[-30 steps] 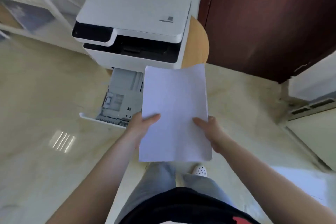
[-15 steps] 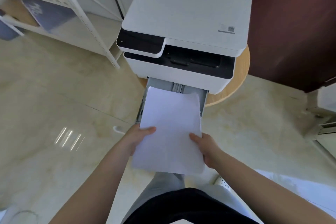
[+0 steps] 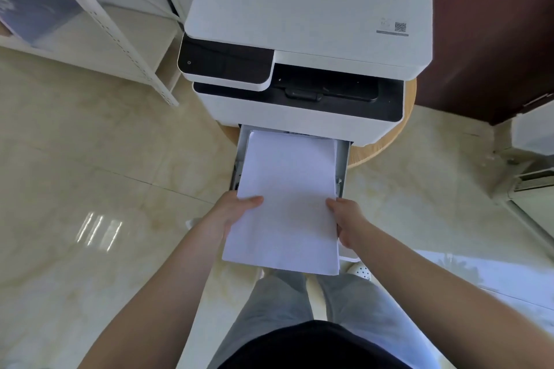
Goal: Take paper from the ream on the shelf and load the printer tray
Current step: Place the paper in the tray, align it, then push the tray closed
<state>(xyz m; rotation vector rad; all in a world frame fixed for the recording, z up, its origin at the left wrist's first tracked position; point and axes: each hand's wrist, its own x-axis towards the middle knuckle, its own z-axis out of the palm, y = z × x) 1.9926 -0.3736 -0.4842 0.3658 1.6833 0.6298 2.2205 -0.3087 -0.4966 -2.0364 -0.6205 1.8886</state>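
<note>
Scene: We stand over a white printer that sits on a round wooden stool, its paper tray pulled out toward us above the pale tiled floor.

Left hand: Our left hand grips the stack of paper at its left edge, thumb lying on top, the other fingers hidden beneath.

Right hand: Our right hand holds the right edge the same way, thumb over the top sheet.

Where the paper is: The stack's far edge sits inside the tray, close to the printer's front; its near half juts past the tray's front edge, held in the air above our knees.

Done so far: We judge the fetching finished, since the sheets are in hand at the printer and lined up between the tray's side walls.

Still to do: We judge that the stack must go down flat and forward until the tray holds all of it, and then the tray must be pushed shut.

How the paper looks: Plain white, unmarked, a modest sheaf, not a full ream; edges nearly square, with slight fanning at the near right corner.

Shelf: A white metal shelf stands to the left of the printer; we cannot make out the ream on it.
</note>
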